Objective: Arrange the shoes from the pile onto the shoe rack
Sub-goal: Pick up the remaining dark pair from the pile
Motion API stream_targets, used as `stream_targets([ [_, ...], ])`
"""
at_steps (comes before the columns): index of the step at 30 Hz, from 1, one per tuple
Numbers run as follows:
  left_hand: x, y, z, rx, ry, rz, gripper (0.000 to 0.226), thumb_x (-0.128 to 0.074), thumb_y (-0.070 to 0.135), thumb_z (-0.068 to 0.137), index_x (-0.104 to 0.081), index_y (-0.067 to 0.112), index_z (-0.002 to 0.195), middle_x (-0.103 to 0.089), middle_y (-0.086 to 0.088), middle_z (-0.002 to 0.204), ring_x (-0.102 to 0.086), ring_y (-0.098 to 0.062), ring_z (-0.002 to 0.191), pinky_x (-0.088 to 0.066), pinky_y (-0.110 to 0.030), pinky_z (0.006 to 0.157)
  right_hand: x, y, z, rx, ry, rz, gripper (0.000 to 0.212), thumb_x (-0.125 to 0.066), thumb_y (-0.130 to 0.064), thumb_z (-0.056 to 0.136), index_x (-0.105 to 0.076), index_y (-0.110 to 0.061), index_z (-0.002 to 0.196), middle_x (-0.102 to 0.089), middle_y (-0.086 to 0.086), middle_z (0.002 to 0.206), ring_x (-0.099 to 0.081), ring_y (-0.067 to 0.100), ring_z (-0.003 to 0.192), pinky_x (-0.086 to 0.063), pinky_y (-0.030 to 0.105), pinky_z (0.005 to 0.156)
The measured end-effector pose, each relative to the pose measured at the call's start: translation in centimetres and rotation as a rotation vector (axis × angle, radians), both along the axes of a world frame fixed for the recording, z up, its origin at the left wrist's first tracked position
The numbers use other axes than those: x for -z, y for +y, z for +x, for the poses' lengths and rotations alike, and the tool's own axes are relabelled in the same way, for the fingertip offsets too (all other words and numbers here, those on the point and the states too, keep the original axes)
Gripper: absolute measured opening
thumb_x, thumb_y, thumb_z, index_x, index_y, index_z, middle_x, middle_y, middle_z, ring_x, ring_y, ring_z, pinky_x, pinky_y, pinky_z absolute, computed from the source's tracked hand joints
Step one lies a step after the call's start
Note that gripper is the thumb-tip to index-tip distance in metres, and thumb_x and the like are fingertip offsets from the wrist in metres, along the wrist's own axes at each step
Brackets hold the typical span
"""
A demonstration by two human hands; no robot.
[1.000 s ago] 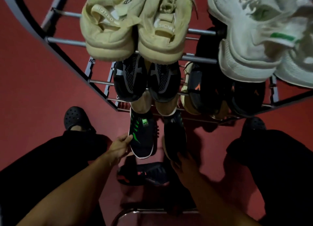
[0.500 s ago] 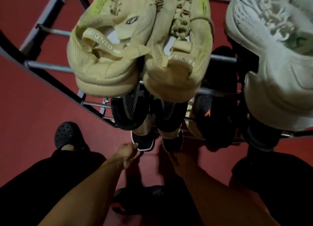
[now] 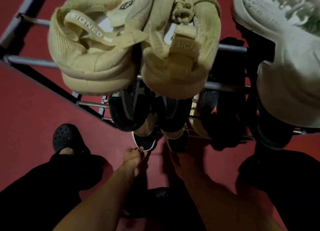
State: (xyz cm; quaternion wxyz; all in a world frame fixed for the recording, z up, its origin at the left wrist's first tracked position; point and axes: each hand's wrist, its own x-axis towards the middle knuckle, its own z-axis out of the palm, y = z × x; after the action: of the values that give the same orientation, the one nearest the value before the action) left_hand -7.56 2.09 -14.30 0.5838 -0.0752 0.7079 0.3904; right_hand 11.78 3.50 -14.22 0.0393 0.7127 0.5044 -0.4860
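I look straight down a metal shoe rack [image 3: 26, 61]. On its lowest tier sit two black shoes with white soles; only their heels show, the left shoe [image 3: 145, 142] and the right shoe [image 3: 179, 143]. My left hand [image 3: 132, 154] pinches the heel of the left shoe. My right hand [image 3: 174, 157] is dim and blurred at the heel of the right shoe; its fingers are hard to make out. A cream pair [image 3: 131, 45] fills the top tier, and a black mesh pair [image 3: 136, 108] lies one tier below.
White sneakers [image 3: 284, 61] sit top right, with black and orange shoes [image 3: 220, 113] under them. Another dark shoe [image 3: 155, 196] lies on the red floor [image 3: 34, 109] between my arms. My black clog [image 3: 66, 138] and dark trouser legs flank the rack's front.
Both black shoes have slid forward under the rack until only their heels show. My hands followed them in, and my head moved closer over the top tier.
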Motion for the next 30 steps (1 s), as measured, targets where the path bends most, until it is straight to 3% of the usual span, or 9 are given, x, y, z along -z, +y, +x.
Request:
stream_targets([
  [3,-0.2,0.8,-0.3,0.009,0.051,0.054,0.028,-0.051,0.000,0.101,-0.051,0.011,0.075,-0.059,0.001,0.051,-0.054,-0.004,0.037,-0.046,-0.018,0.040,-0.5,-0.1,-0.1,-0.100,-0.070,0.113,0.048,-0.049,-0.040,0.100,-0.055,-0.007,0.133,-0.054,0.012,0.137,-0.049,0.028,0.130,-0.036,0.035,0.111],
  [11,-0.5,3.7,-1.6,0.016,0.055,0.092,0.020,-0.051,-0.003,0.095,-0.066,0.006,0.086,-0.064,-0.016,0.075,-0.061,-0.033,0.075,-0.049,-0.041,0.062,0.7,4.1,-1.7,-0.127,0.080,0.309,0.053,-0.047,-0.048,0.097,-0.065,-0.005,0.122,-0.065,0.017,0.124,-0.059,0.035,0.118,-0.046,0.045,0.102],
  [13,0.0,4.0,-2.1,0.090,0.088,0.050,0.019,-0.055,-0.001,0.092,-0.065,0.006,0.078,-0.062,-0.014,0.062,-0.062,-0.029,0.061,-0.047,-0.038,0.055,1.9,4.8,-1.6,-0.062,0.161,0.194,0.064,-0.055,-0.053,0.091,-0.061,0.000,0.125,-0.063,0.021,0.127,-0.057,0.036,0.122,-0.045,0.043,0.105],
  [15,0.2,4.0,-2.2,0.181,0.126,0.044,0.022,-0.053,-0.004,0.093,-0.063,0.006,0.077,-0.060,-0.012,0.062,-0.057,-0.019,0.045,-0.043,-0.024,0.045,0.7,4.6,-1.5,0.071,0.317,0.030,0.045,-0.058,-0.028,0.094,-0.057,0.003,0.125,-0.061,0.023,0.126,-0.057,0.030,0.119,-0.046,0.029,0.102],
  [17,0.5,3.8,-2.1,0.205,0.085,0.076,0.020,-0.049,-0.005,0.096,-0.064,0.007,0.090,-0.064,-0.013,0.079,-0.062,-0.018,0.062,-0.047,-0.022,0.048,-0.2,4.2,-1.3,0.344,0.420,-0.079,0.021,-0.047,-0.004,0.098,-0.054,-0.006,0.119,-0.063,0.014,0.111,-0.057,0.023,0.106,-0.045,0.029,0.097],
  [19,0.4,3.0,-2.4,0.192,0.025,0.098,0.027,-0.045,-0.008,0.099,-0.058,0.009,0.115,-0.065,-0.008,0.096,-0.063,-0.024,0.089,-0.055,-0.023,0.055,-0.6,3.6,-0.9,0.481,0.470,-0.180,0.028,-0.044,-0.002,0.099,-0.049,-0.018,0.121,-0.063,0.006,0.101,-0.058,0.025,0.101,-0.043,0.040,0.097],
  [23,0.2,-1.2,-3.8,0.568,0.161,0.079,0.031,-0.056,0.000,0.095,-0.057,0.011,0.124,-0.064,-0.009,0.113,-0.063,-0.025,0.102,-0.056,-0.032,0.089,-1.4,1.3,0.2,0.642,0.540,-0.269,0.048,-0.037,-0.002,0.102,-0.030,-0.015,0.148,-0.052,0.018,0.135,-0.058,0.022,0.093,-0.045,0.035,0.078],
  [26,-0.5,-4.8,-3.9,0.613,0.172,0.037,0.028,-0.049,-0.011,0.097,-0.056,-0.008,0.124,-0.063,-0.018,0.113,-0.065,-0.022,0.090,-0.056,-0.016,0.075,-1.9,-1.2,1.8,0.614,0.490,-0.309,0.044,-0.043,-0.008,0.101,-0.039,-0.015,0.145,-0.057,0.015,0.126,-0.060,0.022,0.094,-0.045,0.030,0.070],
  [30,-2.8,-9.4,-3.2,0.740,0.189,0.023,0.018,-0.046,-0.019,0.095,-0.053,-0.005,0.105,-0.062,-0.020,0.117,-0.065,-0.020,0.099,-0.055,-0.012,0.061,-2.8,-5.0,3.1,0.549,0.394,-0.287,0.043,-0.058,-0.014,0.096,-0.048,-0.016,0.138,-0.060,0.009,0.121,-0.059,0.024,0.106,-0.047,0.035,0.088],
])
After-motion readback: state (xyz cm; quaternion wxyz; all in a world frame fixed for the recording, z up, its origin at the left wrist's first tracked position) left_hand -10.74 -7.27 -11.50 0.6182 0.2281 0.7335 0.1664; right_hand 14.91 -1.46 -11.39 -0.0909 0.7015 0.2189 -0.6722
